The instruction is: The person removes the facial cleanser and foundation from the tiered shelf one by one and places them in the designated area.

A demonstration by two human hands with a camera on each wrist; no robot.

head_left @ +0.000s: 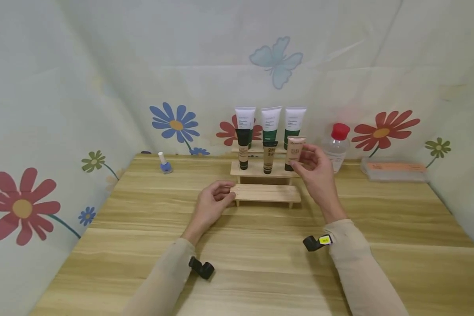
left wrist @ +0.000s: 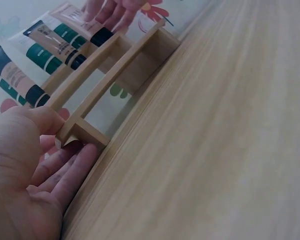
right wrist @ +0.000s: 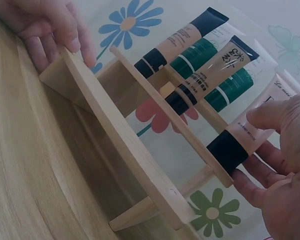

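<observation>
A three-tier wooden rack (head_left: 265, 188) stands near the back edge of the counter (head_left: 253, 254). The right hand (head_left: 317, 173) pinches the BB tube (head_left: 295, 149), cap down at the middle tier's right end, beside two dark-capped tubes (head_left: 243, 151); the left hand (head_left: 211, 204) grips the lowest tier's left end. A small blue bottle (head_left: 166, 167) stands near the back left corner.

Nearer than the right hand (head_left: 317, 170), a hand could pass over the table (head_left: 260, 250); left of that grip stands the middle tube (head_left: 268, 158), behind it a white tube (head_left: 295, 116), and right, perhaps close, the bottle (head_left: 336, 150).
</observation>
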